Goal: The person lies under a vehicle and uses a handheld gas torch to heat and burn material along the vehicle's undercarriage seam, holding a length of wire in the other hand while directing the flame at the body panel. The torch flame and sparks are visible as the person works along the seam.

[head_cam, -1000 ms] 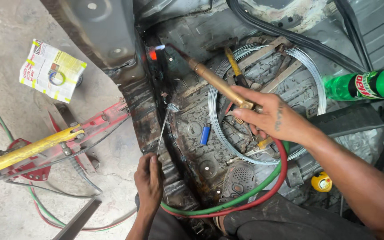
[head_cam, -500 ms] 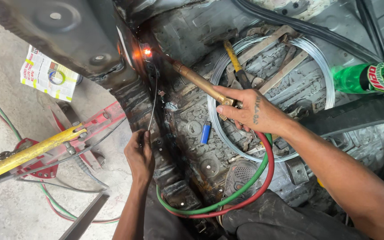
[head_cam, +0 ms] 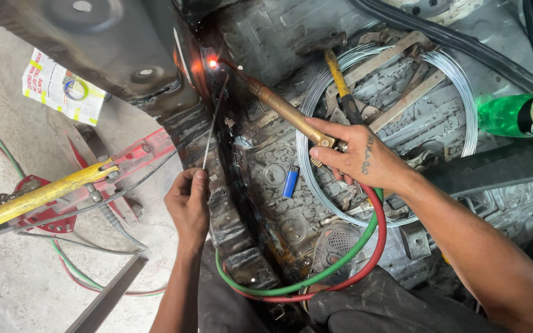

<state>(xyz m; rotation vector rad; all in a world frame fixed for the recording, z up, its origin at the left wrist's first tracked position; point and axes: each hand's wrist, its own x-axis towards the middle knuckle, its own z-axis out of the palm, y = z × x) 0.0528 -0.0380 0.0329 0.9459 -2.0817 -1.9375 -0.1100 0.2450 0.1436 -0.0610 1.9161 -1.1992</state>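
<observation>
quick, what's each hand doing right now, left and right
Left hand: closed, pinching a thin filler rod.
Right hand: closed around the brass torch, its tip glowing at the seam.

wire coil, hoses crowd floor pan

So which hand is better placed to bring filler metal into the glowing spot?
Probably the left hand: it pinches the thin filler rod, whose tip nearly reaches the glow. The right hand holds the brass torch.

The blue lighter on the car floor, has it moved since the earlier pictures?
No. The blue lighter lies at the same spot just inside the left edge of the wire coil; only the head camera has shifted.
</observation>
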